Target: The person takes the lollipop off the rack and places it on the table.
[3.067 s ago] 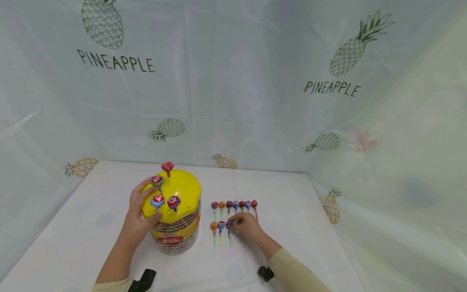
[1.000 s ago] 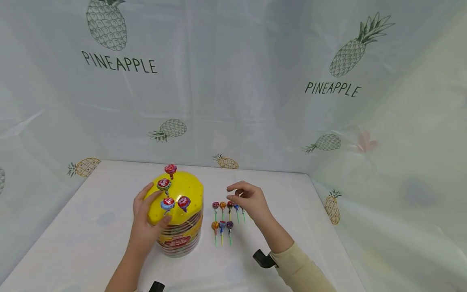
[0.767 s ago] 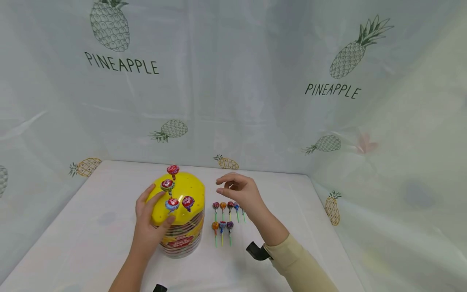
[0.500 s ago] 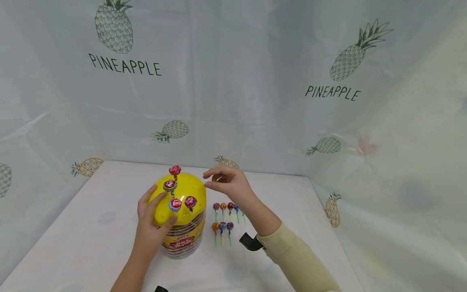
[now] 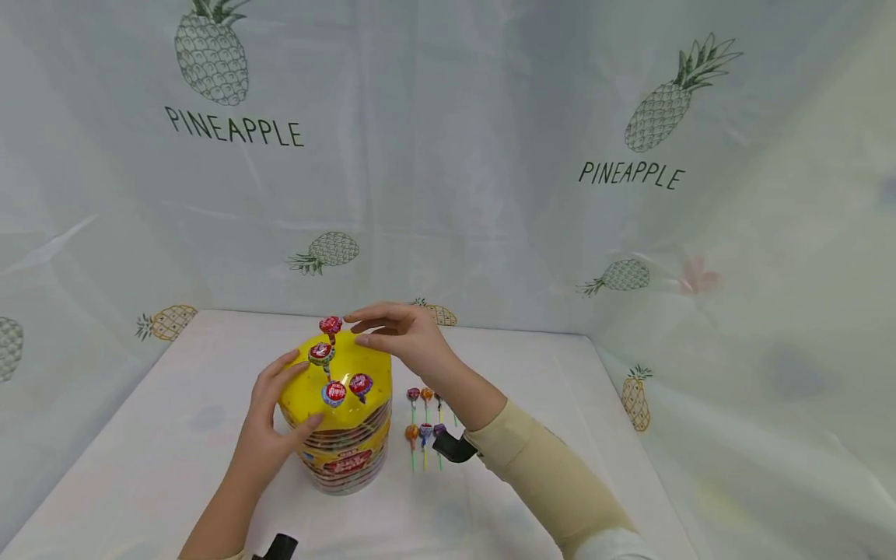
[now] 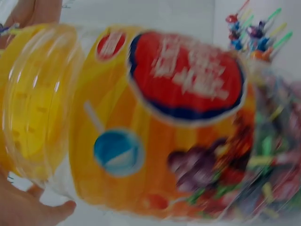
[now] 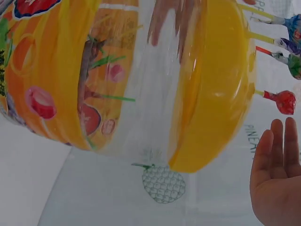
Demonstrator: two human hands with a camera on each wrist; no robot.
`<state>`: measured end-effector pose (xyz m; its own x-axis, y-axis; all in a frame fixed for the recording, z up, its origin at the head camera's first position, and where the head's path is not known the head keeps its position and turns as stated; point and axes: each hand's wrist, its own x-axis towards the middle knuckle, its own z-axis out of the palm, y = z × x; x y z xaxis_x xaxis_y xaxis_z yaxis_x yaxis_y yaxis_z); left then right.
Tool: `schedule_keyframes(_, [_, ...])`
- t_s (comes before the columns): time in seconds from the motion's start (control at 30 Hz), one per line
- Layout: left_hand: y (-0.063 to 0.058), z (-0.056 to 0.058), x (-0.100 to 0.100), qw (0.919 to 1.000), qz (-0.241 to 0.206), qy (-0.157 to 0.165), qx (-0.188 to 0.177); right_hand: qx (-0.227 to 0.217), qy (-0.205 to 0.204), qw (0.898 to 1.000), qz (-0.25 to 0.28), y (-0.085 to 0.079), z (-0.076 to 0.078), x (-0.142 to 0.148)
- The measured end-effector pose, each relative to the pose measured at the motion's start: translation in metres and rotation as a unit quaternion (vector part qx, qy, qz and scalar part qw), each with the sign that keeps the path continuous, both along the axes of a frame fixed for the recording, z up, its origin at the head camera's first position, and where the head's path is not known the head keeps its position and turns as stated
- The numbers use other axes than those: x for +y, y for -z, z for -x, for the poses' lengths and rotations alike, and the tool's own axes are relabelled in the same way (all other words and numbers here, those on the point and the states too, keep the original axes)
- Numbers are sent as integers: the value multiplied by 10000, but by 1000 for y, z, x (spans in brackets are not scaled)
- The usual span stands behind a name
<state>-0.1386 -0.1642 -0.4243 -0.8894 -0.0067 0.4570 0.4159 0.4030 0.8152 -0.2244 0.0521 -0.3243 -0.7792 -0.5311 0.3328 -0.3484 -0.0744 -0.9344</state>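
A clear candy jar [image 5: 343,465] full of lollipops stands upright on the table under a yellow lid [image 5: 371,362]. Several wrapped lollipops stick up from that lid: a red lollipop [image 5: 330,325] at the back, a green-and-red lollipop [image 5: 321,354], a blue lollipop [image 5: 334,393] and a purple lollipop [image 5: 360,384]. My left hand [image 5: 264,432] grips the lid's left side, thumb in front and fingers behind. My right hand [image 5: 413,338] hovers over the lid's back right, its fingers extended near the red lollipop. In the right wrist view, the fingers [image 7: 277,150] are empty and just apart from the red lollipop [image 7: 286,102].
To the right of the jar, loose lollipops lie in two rows, with an orange lollipop [image 5: 411,432] at the front row's left end. My right sleeve [image 5: 546,467] and black wrist camera [image 5: 453,447] cover part of them. A pineapple-print curtain [image 5: 490,194] hangs behind the white table [image 5: 175,435].
My right hand has left the loose lollipops and moved left and back, over the jar's lid beside the red lollipop. The left hand keeps its grip; the jar has turned or shifted slightly.
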Motion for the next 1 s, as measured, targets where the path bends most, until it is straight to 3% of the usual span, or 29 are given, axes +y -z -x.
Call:
schedule_keyframes(0.13, [-6, 8, -9, 9987, 184, 402, 245, 69, 15, 10000, 70, 3, 2, -8])
schedule_keyframes(0.33, [-18, 17, -15, 9960, 487, 743, 67, 93, 51, 9999, 41, 5, 3, -16])
schedule_keyframes(0.53, [-21, 18, -13, 9948, 822, 580, -144, -91, -111, 9999, 49, 4, 3, -24])
schedule_keyframes(0.67, [-18, 19, -11, 9954, 765, 568, -115, -129, -128, 9998, 80, 2, 3, -27])
schedule_keyframes(1.0, [-16, 21, -8, 9962, 736, 462, -5, -193, 248, 9993, 177, -1, 0, -23])
